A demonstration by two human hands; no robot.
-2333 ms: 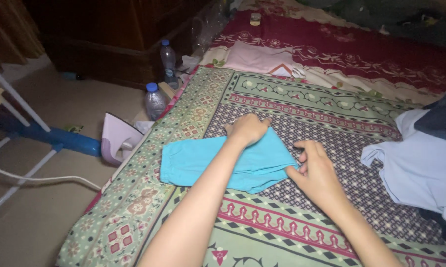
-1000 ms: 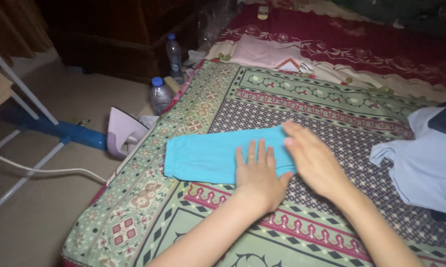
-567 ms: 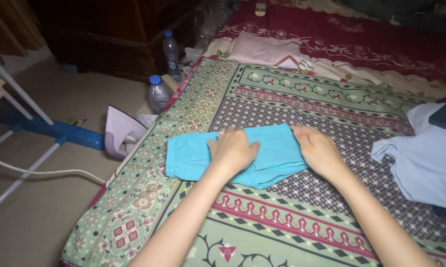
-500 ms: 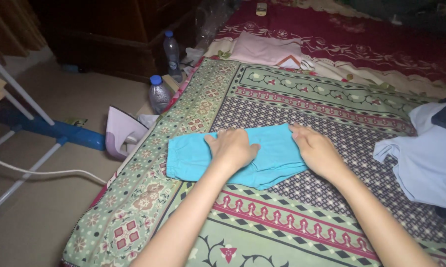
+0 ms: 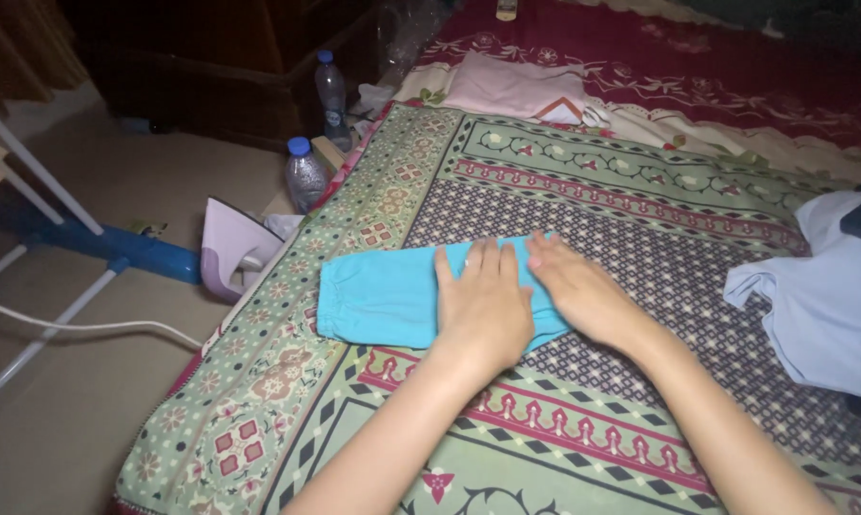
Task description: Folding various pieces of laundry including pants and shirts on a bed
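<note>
The turquoise garment (image 5: 383, 296) lies folded into a long strip on the patterned green blanket (image 5: 545, 181), its gathered cuff end pointing toward the blanket's left edge. The left hand (image 5: 485, 305) rests flat on the right half of it, palm down, fingers straight and together, gripping nothing. The right hand (image 5: 583, 298) lies just beside it, also flat and open, its fingertips on the cloth's right end and its palm over the blanket, the two hands nearly touching. Half a second earlier the left hand was curled with knuckles raised over the middle of the garment and the right hand was pinching the right end; both have since spread flat, and the loose flap that hung toward the person at the lower edge is no longer seen. Off the blanket's left edge stand a pale lilac iron (image 5: 228, 257) and two clear water bottles (image 5: 306, 174), and a light blue shirt (image 5: 821, 296) lies crumpled at the right
</note>
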